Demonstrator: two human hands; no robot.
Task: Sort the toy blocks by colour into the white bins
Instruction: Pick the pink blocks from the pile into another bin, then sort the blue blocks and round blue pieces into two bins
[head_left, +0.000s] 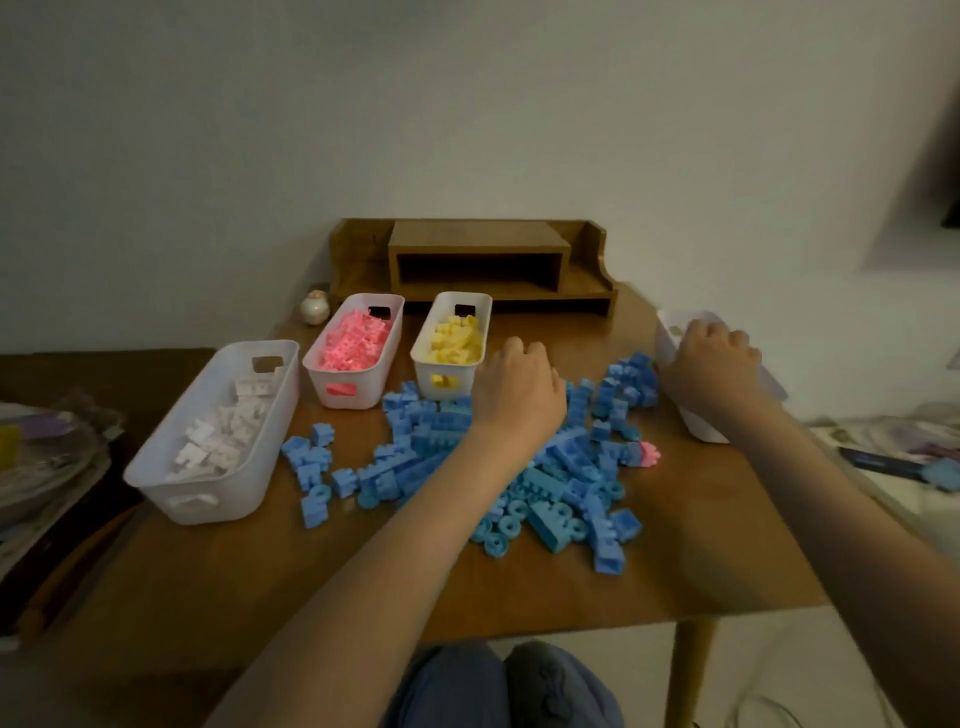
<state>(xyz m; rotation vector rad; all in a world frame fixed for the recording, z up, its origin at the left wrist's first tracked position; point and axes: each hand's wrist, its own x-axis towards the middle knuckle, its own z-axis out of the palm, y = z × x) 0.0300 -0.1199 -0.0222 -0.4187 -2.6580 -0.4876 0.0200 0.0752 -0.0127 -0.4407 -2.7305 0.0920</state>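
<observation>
A heap of blue blocks (550, 467) covers the middle of the wooden table (363, 571), with one pink block (649, 453) at its right edge. Three white bins stand at the back left: one with white blocks (156, 467), one with pink blocks (363, 397), one with yellow blocks (423, 358). A fourth white bin (701, 428) sits at the right edge. My left hand (519, 387) rests curled on the far side of the blue heap; what it holds is hidden. My right hand (714, 364) is closed over the fourth bin's rim.
A wooden desk shelf (472, 260) stands at the back against the wall, with a small round ceramic jar (315, 306) to its left. Stacked papers (47, 457) lie at the left. A dark pen (878, 460) and clutter lie at the right. My knees show below the table's front edge.
</observation>
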